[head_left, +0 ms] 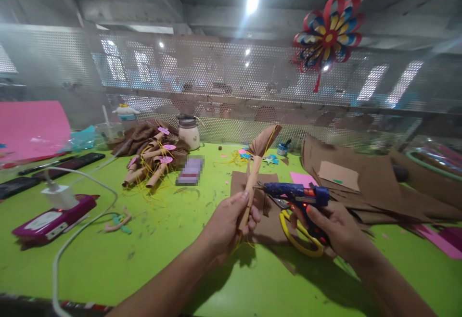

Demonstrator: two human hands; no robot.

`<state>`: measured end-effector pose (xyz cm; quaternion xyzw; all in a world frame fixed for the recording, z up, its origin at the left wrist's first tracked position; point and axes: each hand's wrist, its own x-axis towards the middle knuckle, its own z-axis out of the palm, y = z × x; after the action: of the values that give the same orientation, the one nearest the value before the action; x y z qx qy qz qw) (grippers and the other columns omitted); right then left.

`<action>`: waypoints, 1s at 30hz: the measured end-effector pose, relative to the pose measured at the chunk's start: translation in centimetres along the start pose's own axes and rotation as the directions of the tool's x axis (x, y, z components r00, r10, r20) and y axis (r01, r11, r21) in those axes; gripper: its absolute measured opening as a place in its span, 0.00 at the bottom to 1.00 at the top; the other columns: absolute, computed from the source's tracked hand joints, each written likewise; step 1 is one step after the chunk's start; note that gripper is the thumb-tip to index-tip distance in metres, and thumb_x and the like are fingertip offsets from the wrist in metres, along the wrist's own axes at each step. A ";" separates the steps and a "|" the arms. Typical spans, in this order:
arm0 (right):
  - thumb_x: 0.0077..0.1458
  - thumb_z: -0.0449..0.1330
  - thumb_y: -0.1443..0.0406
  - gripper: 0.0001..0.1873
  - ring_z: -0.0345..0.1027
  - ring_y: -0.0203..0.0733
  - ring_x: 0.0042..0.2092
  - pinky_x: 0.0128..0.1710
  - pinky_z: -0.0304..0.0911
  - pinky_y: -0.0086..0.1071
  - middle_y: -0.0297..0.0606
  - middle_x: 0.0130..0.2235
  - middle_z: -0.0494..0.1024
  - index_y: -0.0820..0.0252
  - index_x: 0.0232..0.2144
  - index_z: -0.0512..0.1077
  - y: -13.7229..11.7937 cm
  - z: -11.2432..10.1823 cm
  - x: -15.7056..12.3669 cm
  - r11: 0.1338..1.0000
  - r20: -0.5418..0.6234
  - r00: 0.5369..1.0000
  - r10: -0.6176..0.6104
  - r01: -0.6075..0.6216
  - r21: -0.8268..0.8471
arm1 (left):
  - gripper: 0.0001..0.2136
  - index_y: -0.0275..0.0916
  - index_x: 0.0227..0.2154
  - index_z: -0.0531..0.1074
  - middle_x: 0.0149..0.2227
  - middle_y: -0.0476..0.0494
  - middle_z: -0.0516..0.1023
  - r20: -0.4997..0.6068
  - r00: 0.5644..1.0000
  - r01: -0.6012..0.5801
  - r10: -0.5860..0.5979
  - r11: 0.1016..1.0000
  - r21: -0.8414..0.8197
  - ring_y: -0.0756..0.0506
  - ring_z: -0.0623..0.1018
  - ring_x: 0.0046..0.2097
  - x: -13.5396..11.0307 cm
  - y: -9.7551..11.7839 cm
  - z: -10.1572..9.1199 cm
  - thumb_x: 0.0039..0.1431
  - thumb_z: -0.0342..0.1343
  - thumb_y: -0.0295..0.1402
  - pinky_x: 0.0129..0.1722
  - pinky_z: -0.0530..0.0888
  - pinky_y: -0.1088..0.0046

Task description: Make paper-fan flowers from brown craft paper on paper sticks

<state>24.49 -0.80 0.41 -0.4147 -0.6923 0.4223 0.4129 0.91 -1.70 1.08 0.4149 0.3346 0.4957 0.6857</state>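
Observation:
My left hand (233, 216) is closed round a rolled brown paper piece (254, 170) with a pleated, fanned top and yellow thread along it. It is held nearly upright above the table. In my right hand (334, 223) is a blue glue gun (298, 192), its small light glowing red. The nozzle points left and is at or very near the paper roll; whether it touches I cannot tell. Yellow-handled scissors (301, 240) lie under the glue gun, on brown paper (238, 182). Behind the roll are small coloured paper stars (269, 159).
Similar paper rolls (153, 153) with pink tags and yellow thread are piled left of centre, near a jar (189, 133). A purple power strip (54, 221) with a white plug and cable sits at left. Brown paper sheets (378, 177) cover the right side. A perforated screen (231, 76) stands behind.

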 end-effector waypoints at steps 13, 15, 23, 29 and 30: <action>0.57 0.55 0.53 0.20 0.65 0.37 0.28 0.25 0.61 0.27 0.42 0.28 0.74 0.65 0.29 0.73 0.5 0.0 0.1 0.998 -0.003 1.000 -0.002 0.002 0.067 | 0.14 0.34 0.33 0.70 0.24 0.47 0.71 -0.023 1.000 0.013 -0.013 1.000 0.003 0.56 0.67 0.22 0.2 -0.2 -0.2 0.58 0.53 0.42 0.19 0.60 0.83; 0.58 0.54 0.54 0.19 0.68 0.39 0.31 0.29 0.64 0.29 0.44 0.33 0.76 0.65 0.35 0.74 0.1 0.1 0.2 0.994 0.043 0.999 -0.007 0.002 0.111 | 0.14 0.34 0.32 0.70 0.24 0.47 0.71 -0.019 1.000 0.009 -0.008 1.000 0.005 0.55 0.67 0.22 0.3 -0.1 -0.1 0.57 0.54 0.42 0.20 0.60 0.82; 0.59 0.55 0.57 0.18 0.71 0.45 0.41 0.42 0.67 0.35 0.47 0.41 0.77 0.64 0.42 0.75 0.0 0.3 0.4 0.977 0.061 0.998 -0.031 0.017 0.211 | 0.13 0.34 0.33 0.68 0.23 0.48 0.71 -0.058 0.998 0.022 -0.021 1.000 0.022 0.55 0.67 0.22 0.0 0.3 0.3 0.58 0.53 0.42 0.20 0.60 0.82; 0.55 0.57 0.54 0.19 0.70 0.43 0.35 0.35 0.68 0.32 0.43 0.34 0.77 0.64 0.38 0.75 0.4 0.2 0.2 0.996 -0.014 0.999 0.032 -0.030 0.087 | 0.13 0.34 0.32 0.68 0.23 0.48 0.70 -0.064 0.998 0.026 -0.026 1.000 0.004 0.55 0.67 0.22 0.0 0.2 0.2 0.58 0.53 0.42 0.21 0.60 0.82; 0.55 0.57 0.53 0.20 0.70 0.43 0.33 0.33 0.67 0.32 0.43 0.33 0.76 0.65 0.37 0.75 0.3 0.2 0.1 0.996 -0.012 0.999 0.050 -0.049 0.076 | 0.13 0.34 0.32 0.68 0.23 0.48 0.70 -0.067 0.997 0.026 -0.025 1.000 0.007 0.55 0.67 0.22 0.0 0.1 0.2 0.57 0.53 0.42 0.20 0.60 0.82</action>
<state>24.35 -0.64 0.06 -0.4187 -0.6624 0.4553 0.4226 1.07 -1.71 1.28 0.3964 0.3648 0.4993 0.6786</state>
